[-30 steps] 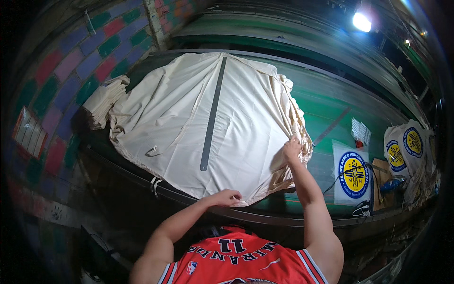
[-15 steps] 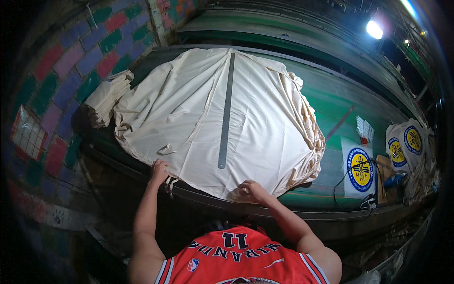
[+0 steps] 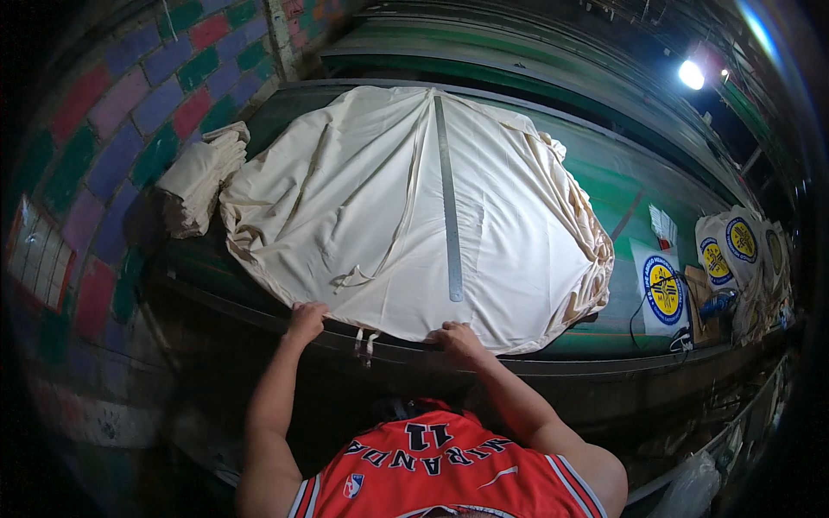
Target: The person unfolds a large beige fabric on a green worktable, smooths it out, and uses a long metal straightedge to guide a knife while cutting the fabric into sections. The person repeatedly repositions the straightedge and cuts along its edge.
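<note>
A large cream cloth (image 3: 363, 198) is spread over the long table, its folds gathered thickly along the right and left sides. On it lies a long metal ruler (image 3: 451, 216), running from the far edge toward me. My left hand (image 3: 308, 320) is closed on the cloth's near edge, left of the ruler. Further right, my right hand (image 3: 458, 337) pinches the same edge just below the ruler's near end. Between my hands, thin cloth ties (image 3: 370, 338) hang over the table's edge. Another loose strip (image 3: 356, 278) lies on the cloth.
A stack of folded cream cloth (image 3: 200, 186) stands at the table's left end by the painted brick wall (image 3: 121, 173). To the right on the green tabletop (image 3: 596, 190) lie a printed sheet with a round emblem (image 3: 663, 293), a cable and printed cloth bags (image 3: 730, 250).
The cloth's near edge has shifted right, and the ruler's near end has swung right with it. My left hand has moved slightly right; my right hand has moved a little away from me.
</note>
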Demonstrator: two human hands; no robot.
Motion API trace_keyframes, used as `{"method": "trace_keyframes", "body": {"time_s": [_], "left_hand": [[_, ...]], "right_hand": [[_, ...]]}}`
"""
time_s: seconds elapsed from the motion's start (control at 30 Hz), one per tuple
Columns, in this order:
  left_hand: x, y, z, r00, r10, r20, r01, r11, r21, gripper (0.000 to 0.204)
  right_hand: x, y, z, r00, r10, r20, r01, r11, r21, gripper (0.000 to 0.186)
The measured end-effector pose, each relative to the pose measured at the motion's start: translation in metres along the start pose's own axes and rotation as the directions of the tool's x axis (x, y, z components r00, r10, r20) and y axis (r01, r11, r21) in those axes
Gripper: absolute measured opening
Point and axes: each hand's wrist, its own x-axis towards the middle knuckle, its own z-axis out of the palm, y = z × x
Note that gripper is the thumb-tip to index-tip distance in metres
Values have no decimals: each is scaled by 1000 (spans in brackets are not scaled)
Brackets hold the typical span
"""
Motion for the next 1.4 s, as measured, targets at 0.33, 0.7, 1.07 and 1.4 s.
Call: {"method": "trace_keyframes", "body": {"time_s": [0.33,0.7,1.07,1.4], "left_hand": [[18,-15,-12,901,7,433,68,985,-156,21],[53,23,-28,981,74,177,-7,936,-352,34],[78,34,-18,998,-54,31,62,899,-434,24],[105,-4,-24,973,-230,-32,182,839,-514,22]], "right_hand": [[8,4,3,956,272,113,-283,955,91,23],[59,50,-15,688,562,-459,-483,827,288,26],[121,108,-9,685,624,-375,-621,770,146,44],[130,121,-53,634,772,-40,-575,505,644,30]]}}
